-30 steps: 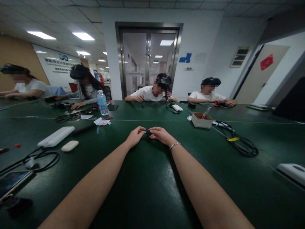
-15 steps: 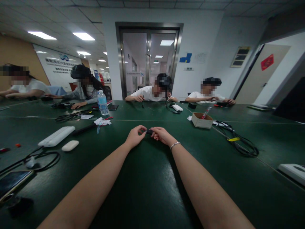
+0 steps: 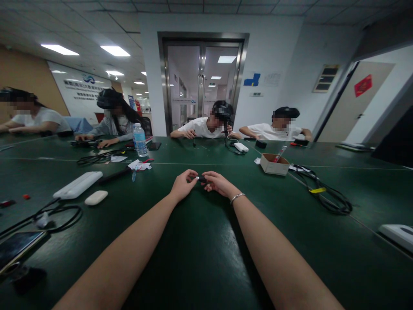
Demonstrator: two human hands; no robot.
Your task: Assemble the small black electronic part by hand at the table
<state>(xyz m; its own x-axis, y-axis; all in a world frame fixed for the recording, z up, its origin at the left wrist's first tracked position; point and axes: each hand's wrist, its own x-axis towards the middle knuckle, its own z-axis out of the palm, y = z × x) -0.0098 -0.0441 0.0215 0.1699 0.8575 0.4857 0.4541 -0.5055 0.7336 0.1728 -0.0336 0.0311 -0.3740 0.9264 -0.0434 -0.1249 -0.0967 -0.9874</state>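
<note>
Both hands meet over the middle of the green table [image 3: 180, 267]. My right hand [image 3: 221, 183] is closed on a small black piece [image 3: 201, 178] with a light, metal-looking tip pointing left; its exact kind is too small to tell. At that tip, the thumb and fingers of my left hand [image 3: 184, 184] are pinched together, and what they hold, if anything, is hidden. A silver bracelet [image 3: 238, 197] circles my right wrist.
Leftward lie a white power bank [image 3: 78, 185], a white oval case [image 3: 96, 197], a phone [image 3: 19, 249] and black cables. A water bottle [image 3: 140, 141] stands farther back. To the right are a small cardboard box [image 3: 274, 165] and a coiled cable [image 3: 325, 200]. Several people sit opposite.
My hands stay in nearly the same place, with the black piece still between them. Across the table, the person at the right has drawn their hands apart. The view has shifted slightly.
</note>
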